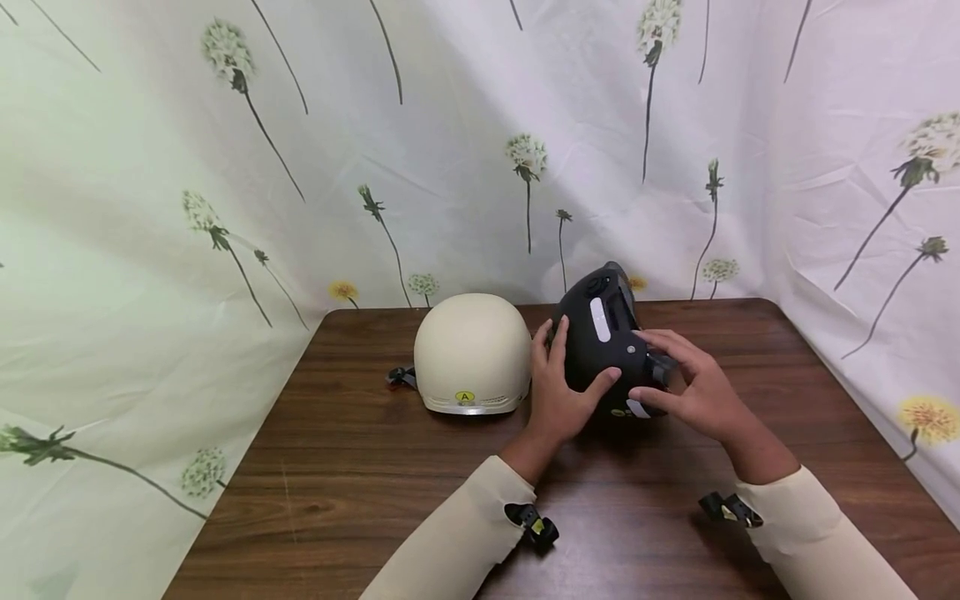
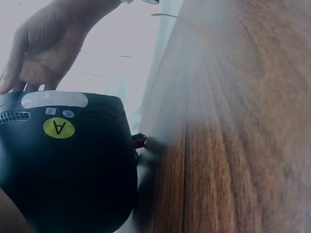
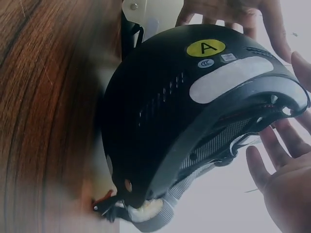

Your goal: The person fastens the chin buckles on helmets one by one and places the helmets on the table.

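A matte black helmet (image 1: pixel 588 350) stands tilted on the table, its opening turned to the right. My left hand (image 1: pixel 561 392) holds the shell from the left, fingers on the far side and thumb on the near side. My right hand (image 1: pixel 701 387) grips the rim on the right; in the right wrist view the fingers (image 3: pixel 279 150) of this hand reach in at the opening. A yellow "A" sticker (image 3: pixel 206 47) and a pale strip (image 3: pixel 231 79) mark the shell. Close by on the left sits a cream helmet (image 1: pixel 472 350), dome up, with its own "A" sticker.
The dark wooden table (image 1: pixel 360 500) reaches back to a white curtain (image 1: pixel 450 167) printed with dandelions. A black buckle (image 1: pixel 401 377) sticks out left of the cream helmet. Each sleeve carries a small black wrist device (image 1: pixel 536 525).
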A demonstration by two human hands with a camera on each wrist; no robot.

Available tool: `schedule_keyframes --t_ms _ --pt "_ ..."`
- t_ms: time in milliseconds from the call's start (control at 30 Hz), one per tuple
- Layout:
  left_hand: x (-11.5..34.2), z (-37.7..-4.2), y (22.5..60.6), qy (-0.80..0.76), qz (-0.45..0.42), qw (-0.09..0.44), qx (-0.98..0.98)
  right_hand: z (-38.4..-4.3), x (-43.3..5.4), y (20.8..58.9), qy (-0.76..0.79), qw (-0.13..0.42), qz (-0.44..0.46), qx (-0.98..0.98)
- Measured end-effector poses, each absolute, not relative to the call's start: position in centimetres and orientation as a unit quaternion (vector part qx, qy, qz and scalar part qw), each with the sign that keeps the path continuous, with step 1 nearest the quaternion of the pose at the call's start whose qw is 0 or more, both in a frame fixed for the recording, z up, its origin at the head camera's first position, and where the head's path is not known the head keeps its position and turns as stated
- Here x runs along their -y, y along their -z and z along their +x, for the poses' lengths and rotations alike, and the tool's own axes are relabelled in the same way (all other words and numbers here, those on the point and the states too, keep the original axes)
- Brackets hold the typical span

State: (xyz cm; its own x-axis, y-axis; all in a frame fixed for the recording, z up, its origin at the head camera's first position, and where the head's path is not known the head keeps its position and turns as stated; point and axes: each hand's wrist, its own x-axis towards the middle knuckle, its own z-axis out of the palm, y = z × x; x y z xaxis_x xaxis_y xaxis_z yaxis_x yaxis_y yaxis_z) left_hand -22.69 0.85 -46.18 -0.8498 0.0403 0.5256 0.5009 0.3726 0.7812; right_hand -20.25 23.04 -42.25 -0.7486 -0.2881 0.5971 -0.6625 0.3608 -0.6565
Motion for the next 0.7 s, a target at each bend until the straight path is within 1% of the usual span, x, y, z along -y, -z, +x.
schedule_keyframes --t_ms 100,367,567,700 --pt "-0.92 -22.68 46.24 0.533 -0.167 0.215 0.801 -20.05 -22.95 42.17 -0.479 0.184 0.295 0.806" --pt "-0.97 -22.52 46.43 0.528 -0.165 0.226 0.802 -19.59 -22.76 42.07 -0.458 0.184 0.289 0.820" --pt "-0.92 -22.37 46.49 0.529 -0.164 0.201 0.808 -19.66 -22.62 42.13 -0.460 0.186 0.318 0.808" --pt "-0.93 -22.46 46.50 0.539 -0.157 0.195 0.804 -19.64 -22.59 42.19 -0.462 0.183 0.325 0.804"
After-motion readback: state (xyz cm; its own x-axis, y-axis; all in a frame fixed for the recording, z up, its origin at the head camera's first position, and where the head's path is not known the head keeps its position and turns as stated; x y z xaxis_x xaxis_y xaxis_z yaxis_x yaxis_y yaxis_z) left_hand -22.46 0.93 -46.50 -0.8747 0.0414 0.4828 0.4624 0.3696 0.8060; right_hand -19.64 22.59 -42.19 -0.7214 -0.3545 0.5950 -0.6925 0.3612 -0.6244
